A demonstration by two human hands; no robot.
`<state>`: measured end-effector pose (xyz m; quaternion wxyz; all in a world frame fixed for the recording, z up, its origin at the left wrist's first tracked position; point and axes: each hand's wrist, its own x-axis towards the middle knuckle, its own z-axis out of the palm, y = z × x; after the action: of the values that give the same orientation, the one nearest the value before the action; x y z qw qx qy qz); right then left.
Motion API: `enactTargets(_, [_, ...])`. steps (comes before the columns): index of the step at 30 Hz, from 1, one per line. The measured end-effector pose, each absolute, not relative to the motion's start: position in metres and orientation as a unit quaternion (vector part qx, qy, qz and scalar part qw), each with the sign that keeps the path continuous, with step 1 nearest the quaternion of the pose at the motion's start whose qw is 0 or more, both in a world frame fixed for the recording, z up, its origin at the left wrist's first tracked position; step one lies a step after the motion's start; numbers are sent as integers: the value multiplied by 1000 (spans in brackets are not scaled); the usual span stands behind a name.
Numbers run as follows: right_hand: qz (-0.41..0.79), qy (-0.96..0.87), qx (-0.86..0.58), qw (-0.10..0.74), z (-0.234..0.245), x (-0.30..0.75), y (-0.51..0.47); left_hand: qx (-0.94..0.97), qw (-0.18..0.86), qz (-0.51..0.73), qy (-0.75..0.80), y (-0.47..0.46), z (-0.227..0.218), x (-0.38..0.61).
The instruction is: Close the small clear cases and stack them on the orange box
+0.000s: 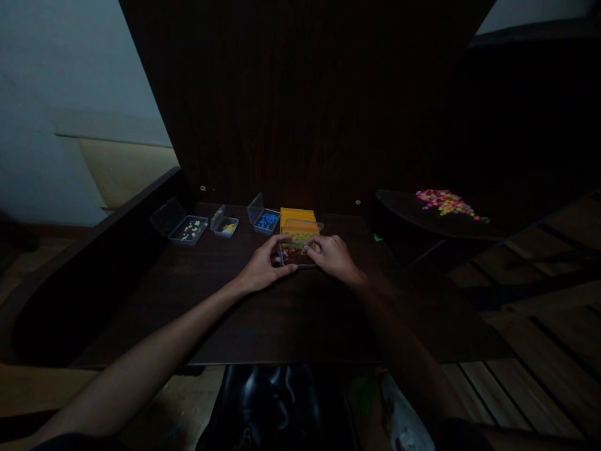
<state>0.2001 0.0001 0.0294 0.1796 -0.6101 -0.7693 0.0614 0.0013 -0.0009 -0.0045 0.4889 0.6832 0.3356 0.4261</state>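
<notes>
A clear plastic box with its lid raised sits on the dark table in front of me, with small brownish pieces inside. My left hand grips the box by its left side, thumb at the front edge and fingers curled round the back. At the box's right side is my right hand, its thumb and index finger pinched together over the pieces. Whatever is between those fingertips is too small to make out. Behind the box lies a yellow-orange item, partly covered by the raised lid.
Left of my hands stand three open clear boxes: one with blue pieces, a small one with yellow and white bits, and one with pale pieces. A pile of pink and yellow pieces lies on a dark ledge at right.
</notes>
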Motion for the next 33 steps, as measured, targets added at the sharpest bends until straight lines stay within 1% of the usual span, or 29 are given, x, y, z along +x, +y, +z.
enactTargets(4, [35, -757, -634, 152, 26, 196, -1, 689, 483, 424, 336, -1, -5, 2])
enactTargets(9, [44, -757, -636, 144, 27, 195, -2, 692, 486, 419, 330, -1, -7, 2])
enactTargets(14, [68, -771, -616, 145, 29, 198, -1, 700, 474, 410, 342, -1, -7, 2])
enactTargets(18, [84, -774, -611, 147, 32, 199, 0, 695, 485, 415, 331, -1, -8, 3])
enactTargets(26, [88, -772, -599, 193, 31, 207, 2, 690, 481, 424, 336, -1, -6, 1])
enactTargets(33, [89, -778, -599, 165, 35, 204, -1, 674, 503, 432, 326, 1, -4, 0])
